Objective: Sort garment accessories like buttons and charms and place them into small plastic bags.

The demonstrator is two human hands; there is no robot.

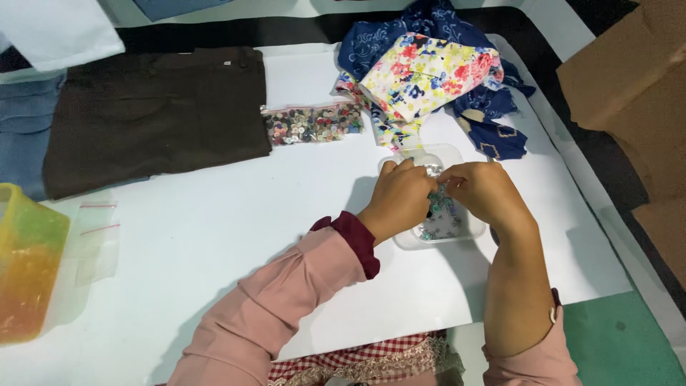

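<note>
My left hand (399, 196) and my right hand (484, 191) meet above a clear plastic tub (471, 233) of shiny sequins on the white table. Both hands pinch a small clear bag of sequins (434, 171) between their fingertips, right over the tub. The fingers hide most of the bag. A second flat clear bag full of mixed sequins (313, 123) lies on the table beyond my left hand.
Folded dark brown trousers (153, 111) lie at the back left, beside blue denim (28, 121). A pile of blue and floral cloth (429, 71) sits behind the tub. Empty clear bags (96, 236) and a yellow translucent container (25, 261) are at the left. Cardboard (629, 78) stands right.
</note>
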